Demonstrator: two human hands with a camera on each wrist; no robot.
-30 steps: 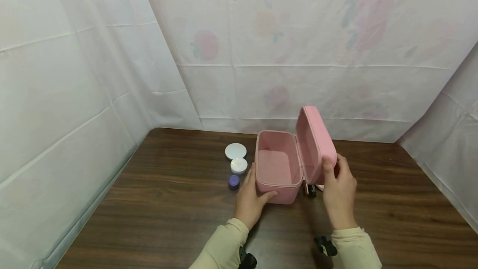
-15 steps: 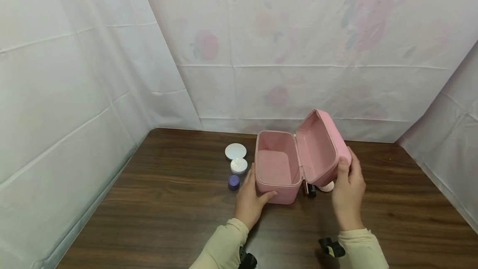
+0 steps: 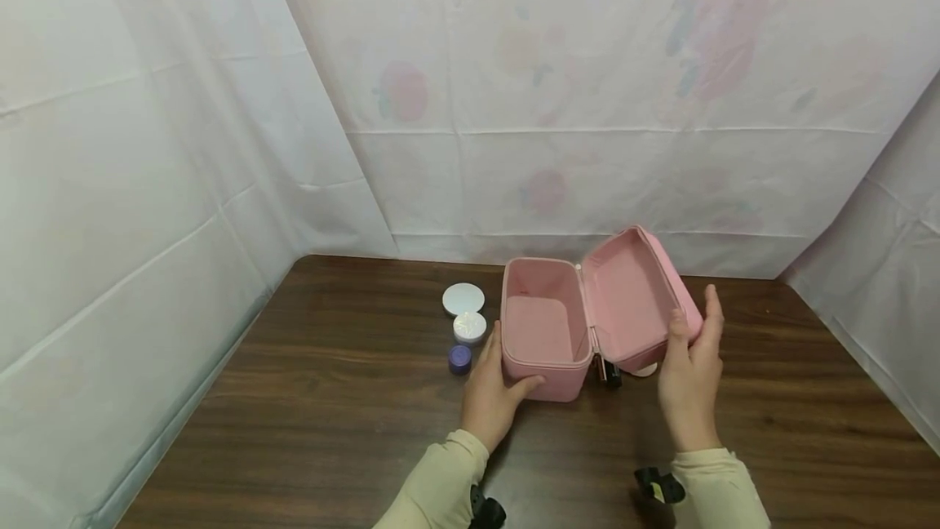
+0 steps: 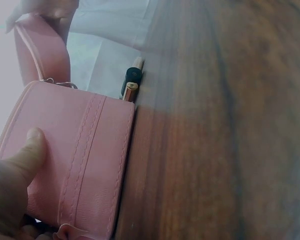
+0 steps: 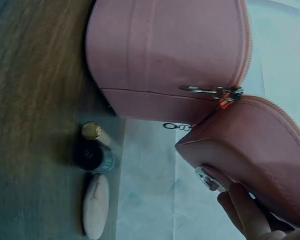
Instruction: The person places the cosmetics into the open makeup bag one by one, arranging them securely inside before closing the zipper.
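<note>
**Head view: pink case held open, nothing seen inside**

Head view, left to right. Three small items are set on the table just left of the case: a white disc, a pearly jar lid and a purple jar, close together, none of them touched.

The left hand is wrapped round the near-left corner of the pink case, thumb laid flat on the front wall, fingers down the left side. The case stands mid-table. Its walls look padded and stitched, so it is judged light, semi-stiff and not slippery; a corner or the rim should give the firmest hold, since the wall middle may flex.

Case interior: pink lining only, no contents visible in the part shown.

The lid is hinged on the right side and tilted back, open. Its outer edge is held between thumb and fingers of the right hand, fingers mostly straight. The zipper pulls hang loose at the hinge in the right wrist view.

Under the lid, on the table: a dark tube, a gold-capped stick and a pale pink puff, lying just beside each other.
</note>
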